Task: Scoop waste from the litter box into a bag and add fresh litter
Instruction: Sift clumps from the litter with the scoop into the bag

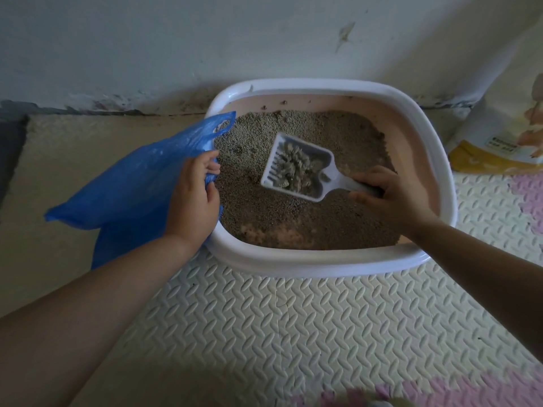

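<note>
A white-rimmed litter box [323, 264] with a pink inside sits on the floor against the wall, part filled with grey-brown litter [264, 210]. My right hand [390, 198] grips the handle of a white slotted scoop [296, 165], held above the litter with a grey clump of waste [293, 168] lying in it. My left hand [194, 198] grips the edge of a blue plastic bag [129, 189] at the box's left rim. The bag lies to the left of the box; its inside is hidden.
A white and yellow litter sack [499, 127] stands against the wall to the right of the box. Cream and pink foam mats [264, 333] cover the floor. A pale wall [205, 39] rises directly behind the box.
</note>
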`<state>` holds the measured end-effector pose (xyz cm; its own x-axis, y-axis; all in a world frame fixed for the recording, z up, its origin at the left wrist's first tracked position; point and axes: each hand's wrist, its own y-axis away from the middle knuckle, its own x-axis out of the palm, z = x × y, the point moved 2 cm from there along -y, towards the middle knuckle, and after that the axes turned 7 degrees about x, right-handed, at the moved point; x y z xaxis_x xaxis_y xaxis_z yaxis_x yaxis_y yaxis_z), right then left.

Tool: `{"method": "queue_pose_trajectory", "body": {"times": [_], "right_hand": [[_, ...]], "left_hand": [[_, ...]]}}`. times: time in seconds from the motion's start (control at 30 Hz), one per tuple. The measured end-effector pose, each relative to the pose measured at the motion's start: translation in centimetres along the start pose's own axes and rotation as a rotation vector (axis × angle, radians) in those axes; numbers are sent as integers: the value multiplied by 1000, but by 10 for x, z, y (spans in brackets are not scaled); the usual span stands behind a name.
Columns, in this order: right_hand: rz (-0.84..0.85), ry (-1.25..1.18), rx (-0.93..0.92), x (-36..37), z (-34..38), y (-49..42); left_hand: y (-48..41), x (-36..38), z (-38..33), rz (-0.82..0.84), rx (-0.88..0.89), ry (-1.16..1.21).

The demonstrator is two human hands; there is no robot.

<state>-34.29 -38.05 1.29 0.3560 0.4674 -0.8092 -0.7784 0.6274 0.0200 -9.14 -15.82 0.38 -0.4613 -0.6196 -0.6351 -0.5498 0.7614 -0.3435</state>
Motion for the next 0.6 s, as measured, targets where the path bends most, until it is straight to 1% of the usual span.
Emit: {"method": "queue_pose_trajectory", "body": {"times": [0.07,0.13,0.2,0.27,0.6], "right_hand": [[-24,-31,-5,1,0,1],[-39,-9,-25,2,-1,0],[-62,-36,16,2,-2,-1],[-75,-32,9,2,0,-1],[-44,-53,74,2,-3,-3]], "left_hand": [[0,0,0,1,0,-5],[0,0,0,3,-4,-4],[0,0,1,6,1,-1],[0,1,1,7,7,-7],[0,1,2,-5,10,-20]]}}
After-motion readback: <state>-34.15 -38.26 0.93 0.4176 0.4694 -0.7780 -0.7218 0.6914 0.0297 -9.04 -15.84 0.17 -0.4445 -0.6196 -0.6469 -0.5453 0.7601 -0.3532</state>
